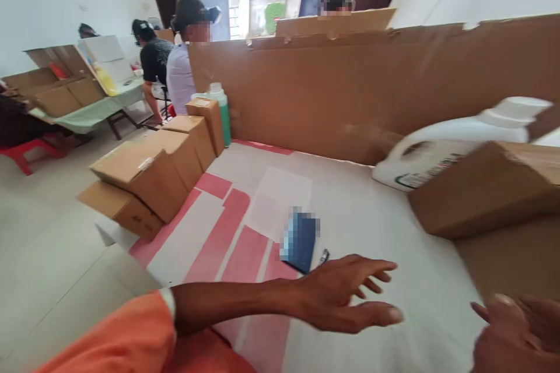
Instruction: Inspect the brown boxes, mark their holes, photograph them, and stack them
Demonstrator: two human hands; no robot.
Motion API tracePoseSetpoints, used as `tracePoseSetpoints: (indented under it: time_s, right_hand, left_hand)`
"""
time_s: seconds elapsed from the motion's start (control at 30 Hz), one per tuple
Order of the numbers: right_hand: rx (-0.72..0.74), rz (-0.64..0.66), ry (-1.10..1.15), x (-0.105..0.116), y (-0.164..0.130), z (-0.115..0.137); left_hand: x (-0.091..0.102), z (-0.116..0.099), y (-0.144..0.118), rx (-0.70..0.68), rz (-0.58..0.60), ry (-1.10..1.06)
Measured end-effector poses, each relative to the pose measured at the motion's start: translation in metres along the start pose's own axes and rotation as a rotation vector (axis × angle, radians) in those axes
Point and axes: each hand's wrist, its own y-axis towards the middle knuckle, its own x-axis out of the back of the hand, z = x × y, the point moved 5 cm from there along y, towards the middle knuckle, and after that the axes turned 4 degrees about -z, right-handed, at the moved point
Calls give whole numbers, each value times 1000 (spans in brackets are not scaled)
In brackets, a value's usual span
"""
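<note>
My left hand (350,297) reaches across the table from an orange sleeve, open, with its fingers apart and nothing in them. Just beyond its wrist lies a flat dark blue object (301,247), partly blurred out, so its kind is unclear. Beside that, close to the back of the hand, is a small black item (324,256) with a pale mark. At the lower right edge is my right hand (510,332), blurred and partly cut off. Its fingers look apart, and I see nothing held in it. A cardboard box stands beyond this hand.
Cardboard boxes (153,166) line the table's left edge, with a green-filled bottle (224,116) behind them. A tall cardboard panel (306,99) bounds the back. On the right are a white jug (464,140) and a large carton (481,192). Other people sit beyond.
</note>
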Motion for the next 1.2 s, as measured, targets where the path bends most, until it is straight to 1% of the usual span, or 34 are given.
tracePoseSetpoints:
  time_s: [0.03,0.07,0.1,0.13,0.17,0.2,0.23,0.27,0.3,0.33,0.37,0.4,0.43,0.47,0.5,0.53,0.57,0.6,0.63,0.67,0.73,0.8,0.87,0.93,1.0,1.1,1.17,1.2]
  right_hand:
    - [-83,-47,37,-17,-18,15]
    - [-124,-16,85,-40,-36,34]
    - [-122,72,130,-66,-55,54]
    - [-99,190,174,-93,-74,75]
    - [-61,309,216,-120,-94,95]
    - [-26,422,256,-145,-115,112]
    - [5,526,298,-167,-136,128]
    - [33,626,341,-186,-158,142]
    - [59,723,382,-203,-181,155]
    - [85,819,418,-218,-203,166]
    - [107,905,445,-230,-225,177]
    - [127,986,462,-240,-245,186]
    - [143,1061,470,-248,-264,194]
    - [157,1128,468,-256,-281,201]
    - [169,1185,460,-262,-296,207]
    - [179,1231,450,-268,-309,212]
    - [189,1268,445,-274,-321,217]
    - [197,1297,443,-279,-330,221]
    - [205,1317,446,-284,-338,225]
    - [211,1327,456,-287,-343,228]
    - [211,1309,477,-290,-347,228]
    - [193,1221,497,-284,-341,220]
    - [162,1098,513,-266,-324,200]
    - [117,991,512,-241,-302,173]
    - [44,902,498,-213,-276,145]
    - [-84,756,488,-178,-236,112]
    - [-151,685,500,-164,-214,99]
    - [-178,672,514,-160,-205,95]
  left_hand:
    - [27,-5,-38,-25,-83,67]
    - [56,-11,-73,-49,-188,164]
    - [88,-18,-106,-46,-326,293]
    - [123,-26,-137,-50,-530,452]
    - [158,-37,-169,-65,-775,620]
    - [191,-52,-201,-123,-1060,784]
    - [219,-65,-235,-198,-1351,920]
    - [243,-74,-266,-278,-1590,1029]
    - [265,-77,-294,-300,-1756,1099]
    - [289,-75,-319,-268,-1879,1090]
    - [314,-66,-342,-199,-1948,1003]
    - [339,-50,-362,-112,-1982,836]
    - [361,-28,-377,9,-1961,628]
    - [376,-6,-387,95,-1906,499]
    - [386,16,-392,151,-1849,402]
    - [390,39,-393,197,-1774,321]
    - [388,59,-389,220,-1701,269]
    - [381,77,-384,231,-1629,232]
    - [370,92,-377,234,-1566,210]
    - [354,103,-371,231,-1518,203]
    - [315,119,-363,227,-1466,217]
    - [273,126,-362,238,-1437,243]
    - [233,128,-361,236,-1360,248]
    - [198,128,-351,214,-1218,225]
    - [169,128,-332,190,-1052,192]
    - [140,126,-289,152,-822,189]
    - [132,124,-258,103,-707,194]
    - [132,124,-244,88,-679,188]
